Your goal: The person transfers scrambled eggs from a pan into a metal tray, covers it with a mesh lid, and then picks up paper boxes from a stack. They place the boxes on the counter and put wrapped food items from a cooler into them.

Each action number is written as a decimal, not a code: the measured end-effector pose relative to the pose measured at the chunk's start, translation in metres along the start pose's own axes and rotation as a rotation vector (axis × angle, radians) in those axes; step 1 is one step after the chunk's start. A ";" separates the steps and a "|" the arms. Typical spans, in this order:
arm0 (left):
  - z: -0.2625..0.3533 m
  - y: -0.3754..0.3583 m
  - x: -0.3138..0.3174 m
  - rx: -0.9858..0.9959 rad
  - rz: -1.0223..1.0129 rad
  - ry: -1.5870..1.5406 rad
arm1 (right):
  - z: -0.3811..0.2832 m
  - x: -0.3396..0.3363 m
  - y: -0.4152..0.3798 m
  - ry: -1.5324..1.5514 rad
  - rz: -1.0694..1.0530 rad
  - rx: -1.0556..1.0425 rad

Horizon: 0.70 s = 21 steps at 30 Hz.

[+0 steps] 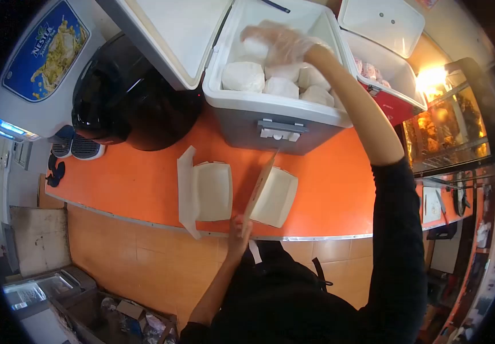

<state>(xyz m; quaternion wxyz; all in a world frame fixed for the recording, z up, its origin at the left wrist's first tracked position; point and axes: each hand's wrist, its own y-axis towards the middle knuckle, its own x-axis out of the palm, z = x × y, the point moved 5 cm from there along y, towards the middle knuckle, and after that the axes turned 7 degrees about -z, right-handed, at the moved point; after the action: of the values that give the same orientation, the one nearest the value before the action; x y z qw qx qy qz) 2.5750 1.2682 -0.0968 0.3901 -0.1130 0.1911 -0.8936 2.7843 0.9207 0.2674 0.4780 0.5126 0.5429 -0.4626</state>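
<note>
My right hand (279,46), in a clear plastic glove and blurred by motion, reaches into an open cooler box (279,103). Its fingers are curled over a white wrapped bundle (254,48). Several more round white bundles (243,77) lie in the cooler below it. At the counter's front edge, my left hand (240,231) pinches the raised lid of the right-hand takeaway box (276,198). A second takeaway box (213,192) stands open to its left. Both boxes show bare insides.
The cooler's lid (170,34) leans open on the left, beside a black rounded appliance (135,94). A red cooler (388,103) with pinkish packets and a lit glass food warmer (448,120) stand right. The orange counter (138,178) has a metal front edge. A knife and white board (432,204) lie far right.
</note>
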 end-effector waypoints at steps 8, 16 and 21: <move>-0.011 0.017 0.018 0.002 0.313 -0.112 | -0.063 0.016 -0.194 0.288 -0.140 0.244; -0.010 0.028 0.038 0.023 0.496 -0.025 | -0.134 0.299 -0.223 0.510 -0.369 0.205; 0.030 0.021 0.050 -0.264 0.555 0.065 | -0.131 0.270 -0.231 0.258 -0.467 0.092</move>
<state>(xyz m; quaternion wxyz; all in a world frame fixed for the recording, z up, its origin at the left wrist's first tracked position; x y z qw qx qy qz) 2.5664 1.2106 -0.0765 0.5949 -0.0774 0.3414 -0.7235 2.5429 1.0709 0.0168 0.2616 0.4493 0.6812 -0.5153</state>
